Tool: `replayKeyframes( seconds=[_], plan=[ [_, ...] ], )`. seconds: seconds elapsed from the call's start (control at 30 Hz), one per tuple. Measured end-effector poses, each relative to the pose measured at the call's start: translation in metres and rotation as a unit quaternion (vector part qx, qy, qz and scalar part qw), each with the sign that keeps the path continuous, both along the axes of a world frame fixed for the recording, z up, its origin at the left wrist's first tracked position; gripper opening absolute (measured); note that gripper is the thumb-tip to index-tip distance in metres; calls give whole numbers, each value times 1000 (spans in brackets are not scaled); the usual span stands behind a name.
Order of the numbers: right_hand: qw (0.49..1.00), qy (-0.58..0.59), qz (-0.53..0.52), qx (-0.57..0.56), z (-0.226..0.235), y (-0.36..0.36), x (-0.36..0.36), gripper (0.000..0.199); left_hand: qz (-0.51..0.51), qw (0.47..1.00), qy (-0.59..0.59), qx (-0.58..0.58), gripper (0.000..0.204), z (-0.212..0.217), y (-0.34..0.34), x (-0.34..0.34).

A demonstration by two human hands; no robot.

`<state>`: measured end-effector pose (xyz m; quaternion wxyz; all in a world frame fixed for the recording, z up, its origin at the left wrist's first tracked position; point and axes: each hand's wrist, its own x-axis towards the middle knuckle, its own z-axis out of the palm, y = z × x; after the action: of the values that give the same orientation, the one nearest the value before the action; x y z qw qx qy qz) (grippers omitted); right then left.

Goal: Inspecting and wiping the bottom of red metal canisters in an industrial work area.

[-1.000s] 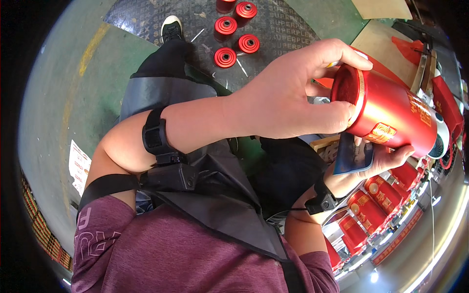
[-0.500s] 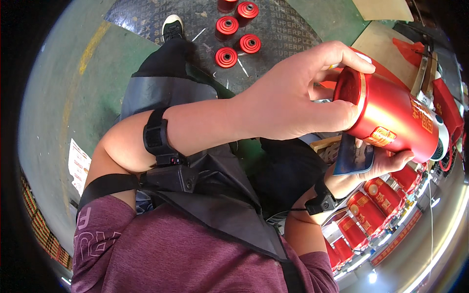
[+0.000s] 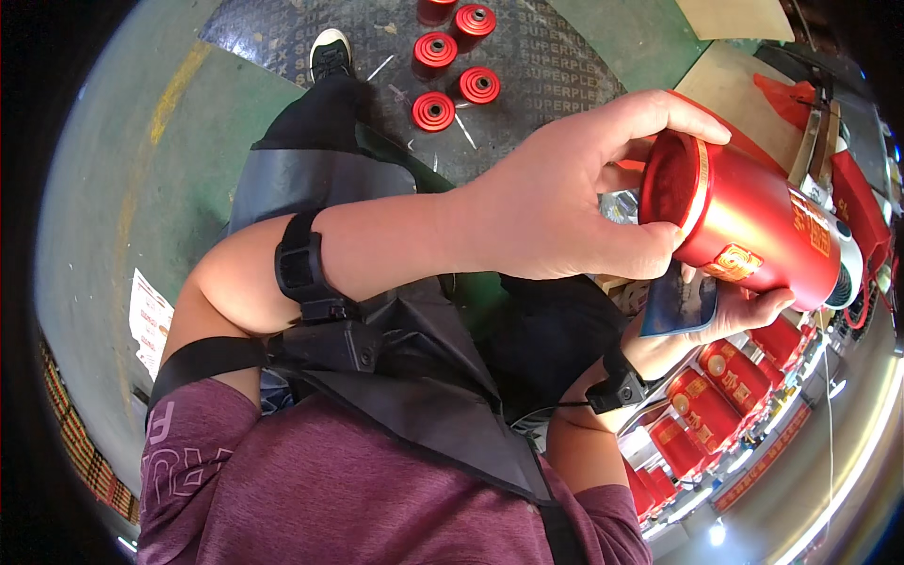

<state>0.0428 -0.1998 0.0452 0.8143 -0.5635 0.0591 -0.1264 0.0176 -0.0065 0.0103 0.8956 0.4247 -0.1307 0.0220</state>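
Observation:
A red metal canister with gold print and a gold band near one end lies tilted on its side between my hands. My left hand grips its banded end, thumb on the near side and fingers over the far side of the rim. Under the canister's lower side is my right hand, its thumb against the red wall and most fingers hidden. A flat, dark blue piece sits between this hand and the canister. A grey-white rounded object with a vented face shows at the canister's far end; whether they touch I cannot tell.
Several red canisters stand on the dark printed mat beyond my knees. More red canisters are in rows at lower right. Boards and a red bag lie at upper right. My foot rests at the mat's edge.
My left hand has shifted slightly down, and its forefinger reaches a little farther over the rim. The canister stays held in nearly the same place.

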Motion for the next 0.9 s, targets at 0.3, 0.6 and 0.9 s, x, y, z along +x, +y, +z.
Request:
replayKeyframes(
  seconds=[0.3,0.6,0.9],
  plan=[
    [1000,-20,-16,5,1,4,0,77,-19,1000,21,-9,61,5,4,1],
    [999,7,7,34,3,3,-2,78,-34,999,29,-26,60,5,4,1],
    [1000,-17,-19,-9,2,6,0,78,-52,996,40,-62,59,5,5,1]
  ],
)
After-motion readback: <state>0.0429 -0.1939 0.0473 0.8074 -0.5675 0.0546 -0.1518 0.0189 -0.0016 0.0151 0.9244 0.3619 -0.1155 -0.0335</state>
